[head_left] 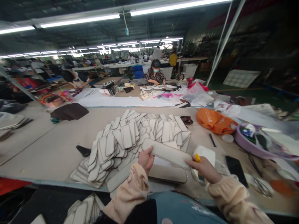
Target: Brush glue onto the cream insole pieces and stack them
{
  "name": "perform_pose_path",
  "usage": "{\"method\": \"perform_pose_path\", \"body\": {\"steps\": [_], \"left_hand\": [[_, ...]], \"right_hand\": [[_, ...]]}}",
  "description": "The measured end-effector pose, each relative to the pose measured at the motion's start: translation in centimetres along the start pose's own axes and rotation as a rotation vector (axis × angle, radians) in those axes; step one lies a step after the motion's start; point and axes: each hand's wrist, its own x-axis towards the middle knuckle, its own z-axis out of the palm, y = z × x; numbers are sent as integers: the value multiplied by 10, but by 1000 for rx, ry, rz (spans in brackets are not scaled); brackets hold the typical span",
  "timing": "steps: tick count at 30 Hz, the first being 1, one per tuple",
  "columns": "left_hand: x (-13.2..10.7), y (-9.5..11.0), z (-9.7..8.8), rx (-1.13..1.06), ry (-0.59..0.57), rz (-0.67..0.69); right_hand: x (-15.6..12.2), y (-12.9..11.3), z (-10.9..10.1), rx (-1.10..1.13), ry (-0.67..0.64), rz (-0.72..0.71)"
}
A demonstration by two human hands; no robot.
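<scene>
A long off-white panel (169, 153) with rounded ends and a dark edge is held slightly tilted above the table. My left hand (146, 159) is closed on its left end, thumb on top. At its right end, the fingers of my right hand (205, 168) pinch the edge. A small yellow object (197, 158) shows at the right fingers; I cannot tell what it is. Beneath the held panel lies a stack of similar long panels (168, 174). To the left and behind spreads a large heap of smaller rounded off-white pieces (127, 137).
On the right are a white container (205, 154), a black phone (236, 170), scissors (262, 187), a purple basin (241, 141) and an orange bag (213, 120). Dark fabric (69, 111) lies at left. A co-worker (155, 74) sits across the table; more pieces (85, 210) lie below the front edge.
</scene>
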Motion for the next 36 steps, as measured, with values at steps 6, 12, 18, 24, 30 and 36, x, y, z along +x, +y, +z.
{"method": "perform_pose_path", "body": {"steps": [6, 12, 18, 24, 30, 36], "left_hand": [[-2, -1, 1, -32, -42, 43], [-11, -7, 2, -83, -100, -58], [-12, -14, 0, -120, -53, -72], [-8, -14, -2, -126, -79, -55], [-5, -12, -1, -136, -23, -75], [0, -8, -5, -92, -23, -77]], "right_hand": [[-1, 2, 0, -28, -6, -20], [-5, -12, 1, -20, 27, -19], [-5, -16, 3, 15, 6, -20], [-3, -11, 5, 2, 26, 13], [3, -14, 6, 27, -18, -1], [10, -14, 10, 92, -3, -5]]}}
